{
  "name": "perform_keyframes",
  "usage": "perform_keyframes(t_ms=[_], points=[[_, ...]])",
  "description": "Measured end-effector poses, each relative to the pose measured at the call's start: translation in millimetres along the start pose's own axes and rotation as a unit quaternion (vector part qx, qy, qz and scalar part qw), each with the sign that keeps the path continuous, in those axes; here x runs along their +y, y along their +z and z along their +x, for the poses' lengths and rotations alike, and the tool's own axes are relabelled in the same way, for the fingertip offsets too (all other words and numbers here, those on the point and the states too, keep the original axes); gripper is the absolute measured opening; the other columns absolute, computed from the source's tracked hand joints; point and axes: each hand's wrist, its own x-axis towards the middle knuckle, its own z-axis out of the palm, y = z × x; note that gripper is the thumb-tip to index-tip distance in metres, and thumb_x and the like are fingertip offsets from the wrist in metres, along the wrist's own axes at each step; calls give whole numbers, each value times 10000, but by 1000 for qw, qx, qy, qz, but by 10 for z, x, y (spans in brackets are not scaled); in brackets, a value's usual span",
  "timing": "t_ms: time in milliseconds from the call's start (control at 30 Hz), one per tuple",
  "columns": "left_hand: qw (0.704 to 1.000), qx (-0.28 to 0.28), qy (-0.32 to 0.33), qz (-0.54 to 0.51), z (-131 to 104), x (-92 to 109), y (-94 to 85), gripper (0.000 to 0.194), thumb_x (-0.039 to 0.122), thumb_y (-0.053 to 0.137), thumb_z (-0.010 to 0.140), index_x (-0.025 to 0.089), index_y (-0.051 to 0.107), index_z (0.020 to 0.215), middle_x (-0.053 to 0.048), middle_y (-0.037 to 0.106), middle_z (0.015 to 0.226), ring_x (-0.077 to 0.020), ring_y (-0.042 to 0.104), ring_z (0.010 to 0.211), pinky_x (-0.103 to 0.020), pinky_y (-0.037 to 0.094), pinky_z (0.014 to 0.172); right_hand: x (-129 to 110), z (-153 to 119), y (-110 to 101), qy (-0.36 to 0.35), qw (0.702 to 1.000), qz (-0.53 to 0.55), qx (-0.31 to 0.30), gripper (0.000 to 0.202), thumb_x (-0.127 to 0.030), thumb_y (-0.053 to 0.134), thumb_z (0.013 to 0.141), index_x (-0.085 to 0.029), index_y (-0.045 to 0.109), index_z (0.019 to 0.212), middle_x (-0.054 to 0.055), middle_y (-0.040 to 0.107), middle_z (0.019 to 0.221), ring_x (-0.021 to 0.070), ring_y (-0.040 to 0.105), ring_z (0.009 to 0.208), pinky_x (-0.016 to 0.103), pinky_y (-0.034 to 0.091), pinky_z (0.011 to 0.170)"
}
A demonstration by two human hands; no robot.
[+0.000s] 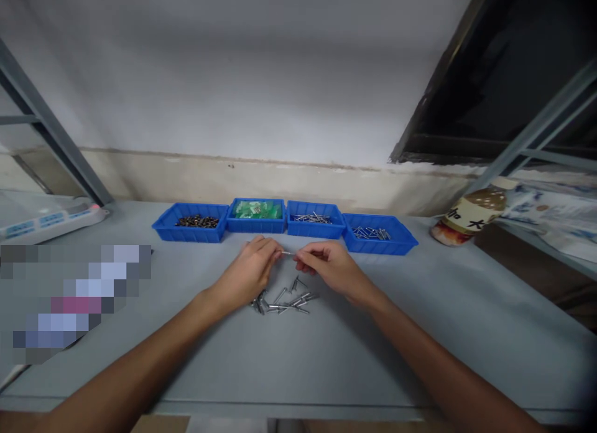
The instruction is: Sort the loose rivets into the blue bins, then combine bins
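Between my two hands, over the middle of the table, a thin silver metal pin (pixel 288 253) lies roughly level. The fingertips of my left hand (pixel 257 262) are closed on its left end. My right hand (pixel 329 264) pinches at its right end, its other fingers curled. Just below the hands is a loose pile of silver pin-like metal pieces (pixel 291 305), some with thicker sleeves or heads. Part of that pile sits close under my left hand. The exact kind of the held pin is too small to make out.
Behind my hands stand several blue bins: one with dark brassy pieces (pixel 191 235), one with green plastic pieces (pixel 255 226), one with long silver pins (pixel 317 230), one with silver pins (pixel 381 246). A labelled bottle (pixel 469 215) is at right, a power strip (pixel 56 221) at left.
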Motion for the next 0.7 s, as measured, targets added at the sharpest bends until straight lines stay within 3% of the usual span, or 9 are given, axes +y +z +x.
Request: perform_keyframes(t_ms=[233, 500, 600, 700], points=[[998, -46, 4, 39, -40, -57, 21, 214, 73, 342, 942, 174, 530, 939, -83, 589, 949, -242, 532, 936, -384, 451, 820, 23, 11, 2, 5, 1000, 11, 6, 139, -267, 639, 812, -169, 726, 766, 28, 687, 722, 127, 600, 660, 255, 466, 627], [995, -79, -5, 58, -41, 0, -21, 221, 167, 340, 979, 180, 557, 939, -67, 608, 918, -240, 545, 916, -406, 435, 830, 87, 43, -51, -9, 998, -52, -17, 159, -267, 633, 806, -158, 712, 721, 33, 694, 668, 125, 607, 605, 250, 463, 585], [993, -90, -15, 73, -32, 7, -48, 234, 212, 345, 991, 183, 575, 960, -65, 622, 931, -240, 557, 913, -415, 431, 830, 88, 193, -196, -26, 997, -72, 24, 200, -299, 622, 815, -157, 705, 703, 38, 687, 631, 130, 608, 569, 261, 487, 568], [990, -99, -16, 95, -30, -10, -84, 207, 215, 373, 977, 179, 570, 923, -69, 627, 946, -245, 564, 934, -412, 430, 832, 46, 420, -421, -44, 988, -100, 110, 248, -357, 588, 845, -157, 715, 769, 65, 701, 691, 169, 628, 639, 321, 515, 637]])
